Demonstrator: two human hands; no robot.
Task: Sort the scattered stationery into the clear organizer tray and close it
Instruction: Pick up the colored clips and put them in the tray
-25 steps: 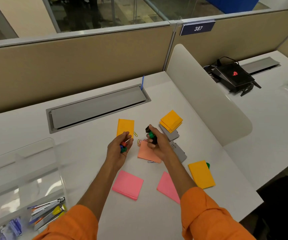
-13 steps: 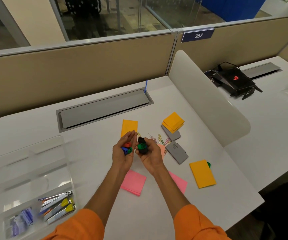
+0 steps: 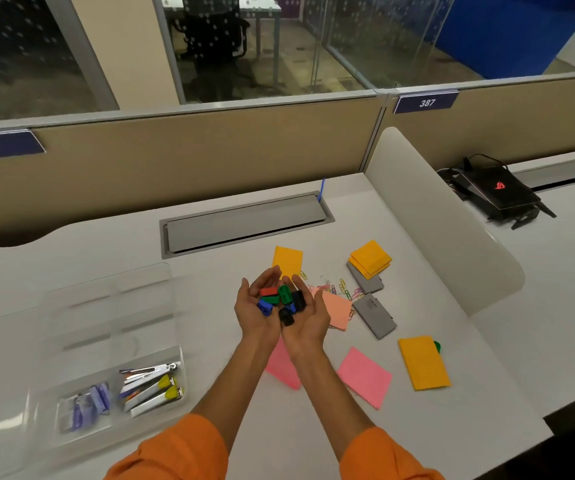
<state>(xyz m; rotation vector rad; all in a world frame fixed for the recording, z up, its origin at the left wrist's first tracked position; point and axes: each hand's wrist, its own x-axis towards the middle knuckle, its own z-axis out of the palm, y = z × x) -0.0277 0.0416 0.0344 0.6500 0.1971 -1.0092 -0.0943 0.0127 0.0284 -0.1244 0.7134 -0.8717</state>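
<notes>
While the left hand and right hand are pressed together palm-up as one cup, fingers gently curved and clasping nothing, a heap of small plastic pieces in red, green, blue and black lies across both palms above the middle of the desk. The step in hand appears to be the carrying of this gathered heap. The clear organizer tray lies well apart at 8 o'clock from the hands. Its near compartments hold metal staplers with yellow ends and blue-and-white packets, and its far compartments look bare. The next move would call for a level sweep toward 8 o'clock with the palms kept sealed, then a tilt over one free compartment, since a gap between the hands would probably spill pieces. Awaiting sorting are:

- an orange sticky note at 12 o'clock
- an orange pad stack and coloured paper clips at 2 o'clock
- a salmon note and grey flat cases at 3 o'clock
- an orange pad at 4 o'clock
- a pink note at 5 o'clock

Whether the pieces are sharpeners or clips cannot be told. The tray's walls are blurred, and its lid cannot be made out. A second pink note is partly covered by the forearms. A green item shows only as a sliver behind the orange pad.
</notes>
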